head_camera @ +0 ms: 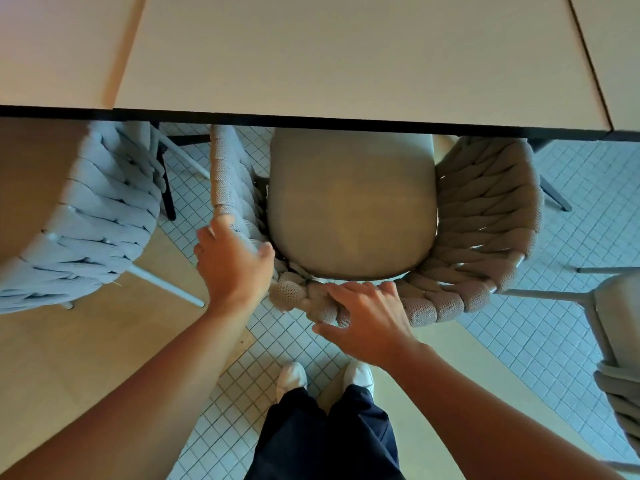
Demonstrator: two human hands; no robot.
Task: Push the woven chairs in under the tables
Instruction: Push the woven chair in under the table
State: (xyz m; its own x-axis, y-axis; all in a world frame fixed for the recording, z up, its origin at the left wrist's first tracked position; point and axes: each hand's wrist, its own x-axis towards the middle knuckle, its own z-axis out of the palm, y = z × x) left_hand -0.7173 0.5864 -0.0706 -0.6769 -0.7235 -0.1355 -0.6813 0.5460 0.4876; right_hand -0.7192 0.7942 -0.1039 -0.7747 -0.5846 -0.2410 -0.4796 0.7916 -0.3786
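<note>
A beige woven chair with a smooth seat cushion stands in front of me, its front part hidden under the pale table. My left hand grips the woven back rim at its left curve, thumb on the inside. At the middle of that back rim, my right hand holds on with its fingers curled over the top and its thumb on the outer side.
A second woven chair stands close on the left, partly under the neighbouring table. A third chair juts in at the right edge. My feet in white shoes stand on the tiled floor directly behind the chair.
</note>
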